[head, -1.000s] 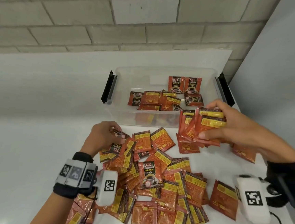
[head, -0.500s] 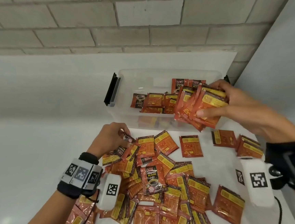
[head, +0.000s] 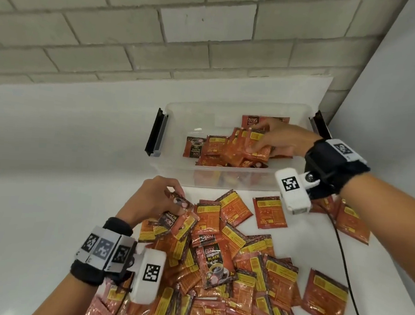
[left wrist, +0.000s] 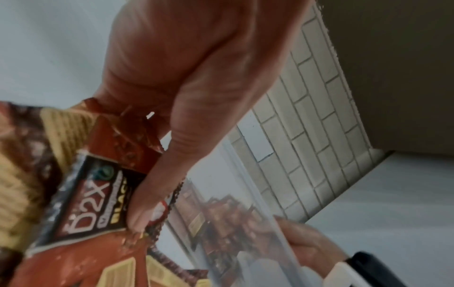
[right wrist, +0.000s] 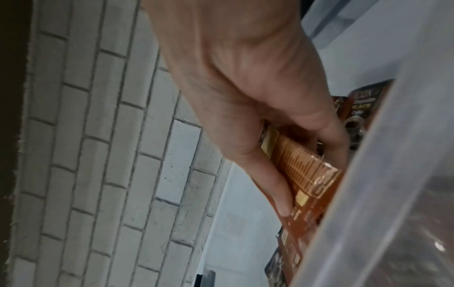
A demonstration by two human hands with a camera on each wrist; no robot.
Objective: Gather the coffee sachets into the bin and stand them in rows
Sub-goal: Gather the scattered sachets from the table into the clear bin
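The right hand (head: 278,141) has carried its bundle of sachets (head: 250,148) from above the desk (head: 35,192) over the near wall and down into the clear bin (head: 180,109), where a second ago it hung short of the rim; the head camera has also tipped down a little. That means one more batch is gathered, though nothing is ordered yet: the sachets in the bin (head: 209,147) lie flat or slumped, and only two at about 1 o'clock of the bin lean up against the far wall. In the right wrist view the fingers (right wrist: 277,194) are curled round the bundle, thumb on one face, so the hand is grasping it, low by the bin's right-hand end, not yet let go. The left hand (head: 155,198) has stayed at about 10 o'clock of the loose pile (head: 229,272) on the desk; its thumb (left wrist: 147,203) pinches a few sachets, one with the dark printed face up. Most of the sachets are still on the desk, with strays (head: 269,213) at 2 o'clock, so the gathering seems early and the standing in rows is barely begun.
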